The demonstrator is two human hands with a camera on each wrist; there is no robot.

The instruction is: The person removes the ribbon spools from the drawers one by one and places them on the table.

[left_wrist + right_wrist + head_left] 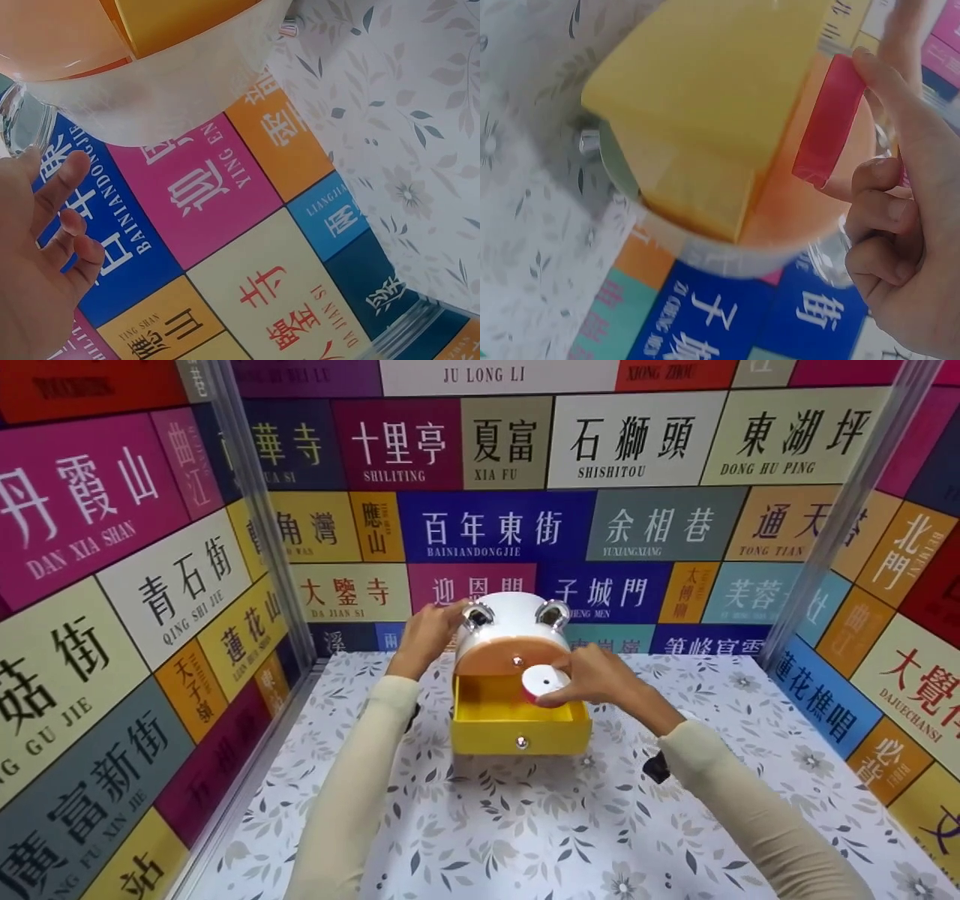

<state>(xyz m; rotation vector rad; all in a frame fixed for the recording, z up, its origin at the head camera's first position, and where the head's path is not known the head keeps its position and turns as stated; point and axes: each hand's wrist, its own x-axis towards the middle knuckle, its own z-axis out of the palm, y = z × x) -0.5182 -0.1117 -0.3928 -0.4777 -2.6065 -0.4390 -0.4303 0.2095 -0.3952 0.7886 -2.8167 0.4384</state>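
A small desktop drawer box [504,619] has a white rounded body and silver, ear-like rings on top. Its lower yellow drawer [480,735] is pulled out toward me, while the orange upper drawer [491,658] is in. My left hand [429,636] pinches the left ear ring [26,124] at its edge; the other fingers are loosely bent. Over the open yellow drawer, my right hand [600,673] holds a round red-and-white case [541,679] between thumb and fingers. The case has a white face with a dark centre dot, and its red side [829,120] shows in the right wrist view.
The box stands on a table [480,832] with a white leaf-and-flower cover. Panels with coloured name signs [495,526] rise behind it and at both sides. Clear corner strips [274,525] join the panels.
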